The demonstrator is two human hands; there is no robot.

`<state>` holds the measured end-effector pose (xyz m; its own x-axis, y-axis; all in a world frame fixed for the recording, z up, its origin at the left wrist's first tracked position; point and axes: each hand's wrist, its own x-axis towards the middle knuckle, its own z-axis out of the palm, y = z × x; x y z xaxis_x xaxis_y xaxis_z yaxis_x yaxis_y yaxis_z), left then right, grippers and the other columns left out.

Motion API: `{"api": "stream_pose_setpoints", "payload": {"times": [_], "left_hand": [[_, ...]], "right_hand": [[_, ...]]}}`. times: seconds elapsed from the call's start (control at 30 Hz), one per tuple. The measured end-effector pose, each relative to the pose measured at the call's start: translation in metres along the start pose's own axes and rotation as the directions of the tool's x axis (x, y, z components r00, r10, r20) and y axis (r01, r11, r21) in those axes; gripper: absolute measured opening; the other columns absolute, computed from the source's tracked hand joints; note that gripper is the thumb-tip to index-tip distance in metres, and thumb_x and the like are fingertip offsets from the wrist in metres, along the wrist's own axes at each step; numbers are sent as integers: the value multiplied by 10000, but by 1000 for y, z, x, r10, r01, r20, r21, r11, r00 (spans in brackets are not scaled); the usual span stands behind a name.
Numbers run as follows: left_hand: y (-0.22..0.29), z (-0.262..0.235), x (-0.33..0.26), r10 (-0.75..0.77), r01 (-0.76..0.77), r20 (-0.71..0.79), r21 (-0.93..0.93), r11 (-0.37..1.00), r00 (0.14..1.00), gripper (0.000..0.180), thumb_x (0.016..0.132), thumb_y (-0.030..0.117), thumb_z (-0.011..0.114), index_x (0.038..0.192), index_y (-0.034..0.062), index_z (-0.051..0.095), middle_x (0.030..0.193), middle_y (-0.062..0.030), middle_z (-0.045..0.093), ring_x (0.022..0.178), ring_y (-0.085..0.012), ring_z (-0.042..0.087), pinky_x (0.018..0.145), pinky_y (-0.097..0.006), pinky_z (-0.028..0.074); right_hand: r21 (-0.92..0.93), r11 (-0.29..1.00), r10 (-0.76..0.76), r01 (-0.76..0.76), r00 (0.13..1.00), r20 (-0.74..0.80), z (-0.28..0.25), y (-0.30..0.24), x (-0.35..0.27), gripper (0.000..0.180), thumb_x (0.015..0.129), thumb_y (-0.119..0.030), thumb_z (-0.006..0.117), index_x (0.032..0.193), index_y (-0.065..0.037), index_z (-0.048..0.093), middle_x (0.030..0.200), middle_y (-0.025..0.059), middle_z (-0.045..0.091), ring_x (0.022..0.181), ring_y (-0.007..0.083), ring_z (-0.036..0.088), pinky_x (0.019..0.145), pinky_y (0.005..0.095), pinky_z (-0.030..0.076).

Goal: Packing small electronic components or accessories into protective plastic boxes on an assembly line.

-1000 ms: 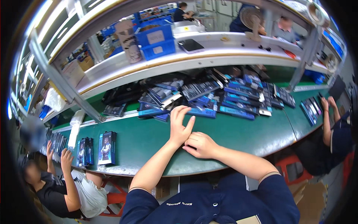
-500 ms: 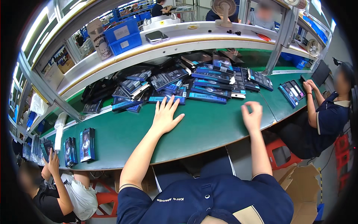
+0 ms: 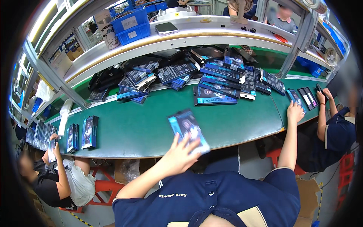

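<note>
At the front edge of the table, a black and blue flat box [image 3: 183, 123] lies askew, blurred by motion. My left hand [image 3: 180, 156] rests on its near part, fingers spread over the printed face. Far out to the right, my right hand [image 3: 295, 112] closes on the near end of a blue and black box [image 3: 295, 97], beside an open tray [image 3: 307, 98] with pale and purple contents. Its fingertips are partly hidden. A loose heap of similar boxes [image 3: 215, 99] lies along the back of the table.
The green table [image 3: 143, 125] curves around me, under a white shelf [image 3: 204, 32] with blue bins [image 3: 132, 33], a phone [image 3: 166, 28] and a fan [image 3: 239, 9]. Co-workers sit at both ends, handling items. Upright boxes [image 3: 89, 132] stand at left. Metal posts [image 3: 298, 41] rise behind the table.
My left hand has drawn back toward me, and a box from the heap's front now lies under it. My right hand has moved right, from above the table to the co-worker's box.
</note>
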<state>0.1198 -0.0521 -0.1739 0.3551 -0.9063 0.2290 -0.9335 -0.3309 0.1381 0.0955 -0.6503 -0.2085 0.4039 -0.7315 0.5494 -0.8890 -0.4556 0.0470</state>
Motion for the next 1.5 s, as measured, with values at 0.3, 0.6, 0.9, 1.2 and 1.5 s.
{"api": "stream_pose_setpoints", "payload": {"times": [0.3, 0.6, 0.9, 1.2, 1.5], "left_hand": [[-37, -26, -53, -691, 329, -663, -610, 721, 286, 448, 1012, 48, 438, 1457, 41, 388, 1497, -209, 381, 1390, -328, 381, 1135, -422, 310], [-37, -7, -15, -630, 649, -267, -23, 761, 729, 464, 894, 212, 659, 1342, 127, 574, 1493, -146, 423, 1414, -444, 281, 1142, -618, 190], [-11, -9, 48, -396, 356, -403, -173, 918, 825, 583, 758, 298, 775, 1297, 172, 594, 1475, -242, 390, 1361, -442, 347, 1107, -611, 241], [-1, -33, -24, -494, 463, -142, -207, 862, 858, 811, 656, 336, 816, 1395, 178, 521, 1465, -331, 355, 1224, -480, 484, 1036, -505, 415], [-193, -155, -217, -805, 967, -588, 148, -209, -84, 916, 674, 573, 766, 1473, 294, 415, 1434, -251, 413, 1245, -445, 485, 1002, -520, 437]], "right_hand": [[445, 889, -100, 106, 994, -38, -40, 23, -39, 605, 735, -539, 758, 1153, -109, 675, 1296, 198, 555, 1250, 371, 486, 1039, 468, 402], [96, 975, 143, -201, 895, 421, -120, 3, -93, 989, 661, -609, 731, 1497, -227, 365, 1284, 250, 496, 1200, 426, 504, 980, 532, 432], [969, 245, -755, 0, 628, 191, -239, -101, -253, 441, 757, -246, 819, 1060, 0, 615, 1184, 176, 507, 875, 253, 655, 695, 355, 543], [856, 273, -542, 440, 805, -241, -174, -144, -241, 153, 818, -122, 734, 885, -27, 635, 1003, 141, 624, 977, 331, 570, 862, 408, 453], [787, 289, -522, 545, 779, -347, -182, -150, -254, 123, 831, -132, 708, 820, -36, 631, 938, 111, 638, 889, 309, 578, 795, 412, 461]]}}
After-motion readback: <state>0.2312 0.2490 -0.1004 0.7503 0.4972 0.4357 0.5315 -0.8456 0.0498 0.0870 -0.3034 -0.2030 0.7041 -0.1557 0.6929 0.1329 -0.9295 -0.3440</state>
